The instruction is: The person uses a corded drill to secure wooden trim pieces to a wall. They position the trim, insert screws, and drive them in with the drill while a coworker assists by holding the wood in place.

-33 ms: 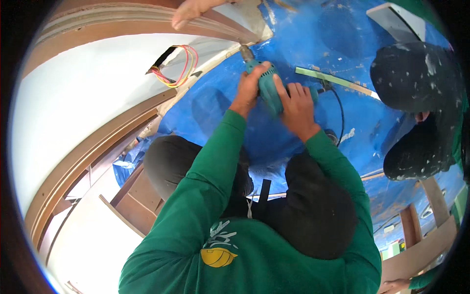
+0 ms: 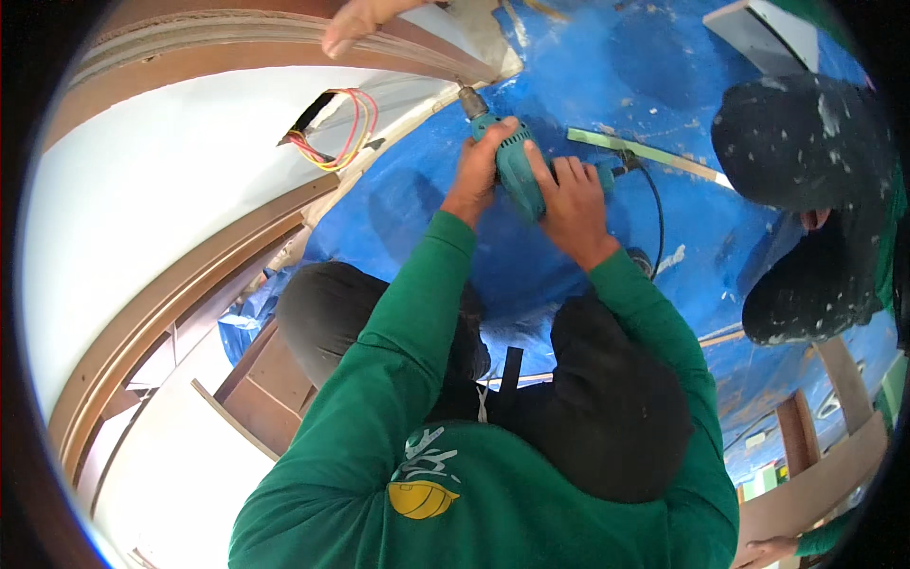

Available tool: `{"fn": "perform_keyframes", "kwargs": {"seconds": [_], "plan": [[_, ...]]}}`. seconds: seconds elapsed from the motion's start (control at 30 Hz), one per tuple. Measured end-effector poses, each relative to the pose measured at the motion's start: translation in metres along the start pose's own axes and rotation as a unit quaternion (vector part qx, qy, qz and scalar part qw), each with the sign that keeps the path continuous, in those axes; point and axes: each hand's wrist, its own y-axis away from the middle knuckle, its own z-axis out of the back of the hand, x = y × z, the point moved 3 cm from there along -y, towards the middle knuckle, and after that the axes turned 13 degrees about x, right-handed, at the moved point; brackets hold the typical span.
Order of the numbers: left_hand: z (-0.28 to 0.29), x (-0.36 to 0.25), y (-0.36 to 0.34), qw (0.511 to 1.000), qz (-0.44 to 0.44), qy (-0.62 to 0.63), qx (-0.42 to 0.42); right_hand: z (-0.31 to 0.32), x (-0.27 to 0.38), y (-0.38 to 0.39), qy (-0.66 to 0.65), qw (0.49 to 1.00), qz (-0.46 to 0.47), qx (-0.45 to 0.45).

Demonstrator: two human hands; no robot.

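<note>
A teal corded power drill (image 2: 518, 169) is held between my two hands above the blue sheet. My left hand (image 2: 477, 173) is closed around the front of its body, just behind the metal chuck (image 2: 471, 102). My right hand (image 2: 573, 197) grips the rear part, fingers laid over the housing. The drill points up and to the left, and its bit meets the lower end of the brown wooden frame (image 2: 417, 55). Exactly how deep the bit sits is too small to tell.
Red and yellow wires (image 2: 355, 128) loop from a hole in the white wall (image 2: 190, 161). Another person's hand (image 2: 360, 21) is by the frame. A person in paint-spotted dark trousers (image 2: 787, 142) crouches at right. A green-and-tan strip (image 2: 649, 154) lies on the blue sheet (image 2: 616, 76).
Everything in view has shifted very slightly left. My grip on the drill looks the same.
</note>
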Motion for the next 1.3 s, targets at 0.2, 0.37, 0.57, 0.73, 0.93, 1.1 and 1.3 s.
{"fn": "perform_keyframes", "kwargs": {"seconds": [0.2,0.37,0.57,0.73,0.93,1.1,1.3], "plan": [[0.006,0.004,-0.015,0.999,0.0,-0.012,0.039,0.003,0.001,0.004,0.033,0.999,-0.028,0.024],[-0.004,-0.001,0.021,0.994,0.053,-0.014,0.098,0.026,-0.004,0.028,-0.064,0.996,-0.046,0.046],[0.037,0.061,0.052,0.973,0.123,-0.191,-0.039,0.052,-0.006,0.109,-0.263,0.943,-0.203,0.014],[0.061,0.109,0.04,0.939,0.038,-0.337,-0.06,0.068,-0.014,0.151,-0.291,0.918,-0.271,0.0],[0.049,0.102,0.026,0.885,-0.037,-0.457,-0.077,0.046,-0.028,0.18,-0.335,0.879,-0.338,-0.018],[0.041,0.085,0.017,0.85,-0.048,-0.515,-0.099,0.04,-0.023,0.192,-0.355,0.869,-0.344,-0.004],[-0.028,0.033,-0.005,0.742,-0.023,-0.665,-0.085,0.042,-0.025,0.193,-0.362,0.864,-0.349,0.014]]}}
